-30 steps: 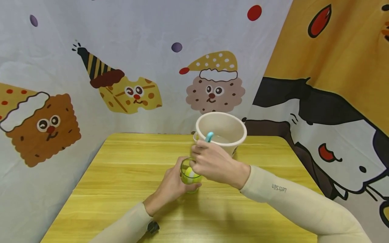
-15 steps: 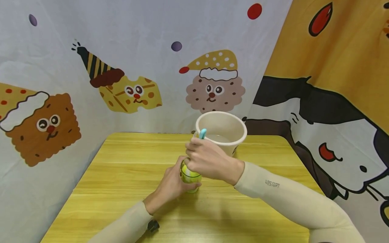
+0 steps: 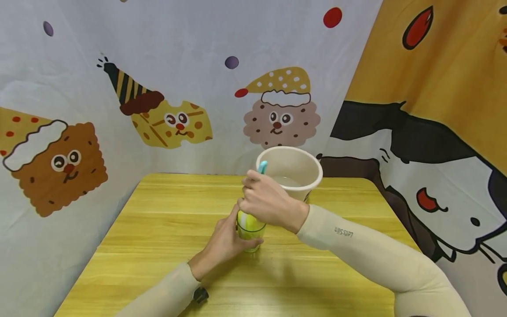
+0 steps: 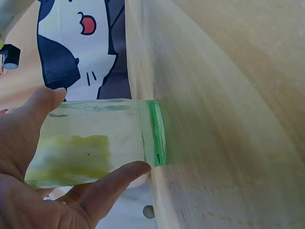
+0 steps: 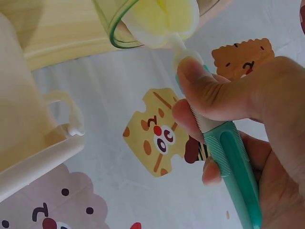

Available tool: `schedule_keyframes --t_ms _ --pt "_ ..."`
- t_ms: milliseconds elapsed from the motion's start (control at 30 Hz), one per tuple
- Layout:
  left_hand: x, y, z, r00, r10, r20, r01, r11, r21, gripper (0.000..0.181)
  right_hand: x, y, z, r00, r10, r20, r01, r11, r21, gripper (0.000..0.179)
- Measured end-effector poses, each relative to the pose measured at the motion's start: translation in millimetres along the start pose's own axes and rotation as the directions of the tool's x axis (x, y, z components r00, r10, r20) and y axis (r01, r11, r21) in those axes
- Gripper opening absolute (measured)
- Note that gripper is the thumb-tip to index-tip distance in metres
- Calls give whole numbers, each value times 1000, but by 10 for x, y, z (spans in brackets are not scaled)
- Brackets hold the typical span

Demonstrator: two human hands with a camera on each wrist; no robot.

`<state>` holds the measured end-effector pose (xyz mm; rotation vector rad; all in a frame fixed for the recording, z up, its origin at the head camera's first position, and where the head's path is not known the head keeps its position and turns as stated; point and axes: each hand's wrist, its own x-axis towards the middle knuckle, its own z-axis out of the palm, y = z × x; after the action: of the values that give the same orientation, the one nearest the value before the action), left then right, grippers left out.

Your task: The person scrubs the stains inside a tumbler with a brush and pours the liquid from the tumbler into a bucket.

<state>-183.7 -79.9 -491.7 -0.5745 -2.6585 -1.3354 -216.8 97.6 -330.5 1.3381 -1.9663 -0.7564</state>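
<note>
My left hand (image 3: 223, 241) grips a green-tinted drinking glass (image 4: 95, 138) around its side; the glass stands upright on the table. In my right hand (image 3: 271, 200) is a sponge cup brush (image 5: 233, 171) with a teal and white handle, held in curled fingers with the thumb along its neck. The brush's yellow and white sponge head (image 5: 164, 16) sits partly inside the glass at its mouth. Through the glass wall in the left wrist view, the yellow of the sponge shows near the rim end. The teal handle tip sticks up above my right fist in the head view.
A cream bucket (image 3: 313, 189) with a side handle (image 5: 71, 112) stands just behind my right hand, towards the table's far edge. The yellow wood-grain table (image 3: 158, 211) ends against a cartoon-printed cloth (image 3: 178, 35) at the back and sides.
My right hand has shifted a little left and up with the brush, and its sponge has risen towards the glass mouth. The left hand and glass have stayed nearly still.
</note>
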Motion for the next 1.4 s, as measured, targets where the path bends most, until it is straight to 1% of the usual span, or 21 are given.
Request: schedule_keyframes --t_ms 200,267,500,733,833,967,1200,1400 --pt "2 0 6 1000 -24 -6 24 1000 6 102 -34 11 27 999 24 34 -23 1000 -14 11" --pt "3 2 11 999 -36 -2 36 999 3 100 -53 13 38 999 28 39 -28 1000 -13 13" --pt "-19 4 19 999 -36 -6 36 999 -11 96 -114 -37 92 998 42 46 -41 999 -14 18" --pt "-25 -11 39 999 -44 -12 44 999 -2 97 -131 -93 102 994 43 99 -36 997 -71 10" --pt "-21 -8 40 999 -47 -18 47 999 0 97 -141 -112 110 992 40 119 -32 997 -69 10" --pt "-22 -9 37 999 -33 -23 33 999 3 96 -151 -140 107 991 40 127 -32 998 -61 11" --pt "-16 -23 37 999 38 -36 -38 999 11 94 -140 -229 119 991 11 137 -2 998 -65 12" --pt "-5 -7 29 999 26 -29 -26 999 21 98 -110 -278 130 987 -3 160 13 998 -57 11"
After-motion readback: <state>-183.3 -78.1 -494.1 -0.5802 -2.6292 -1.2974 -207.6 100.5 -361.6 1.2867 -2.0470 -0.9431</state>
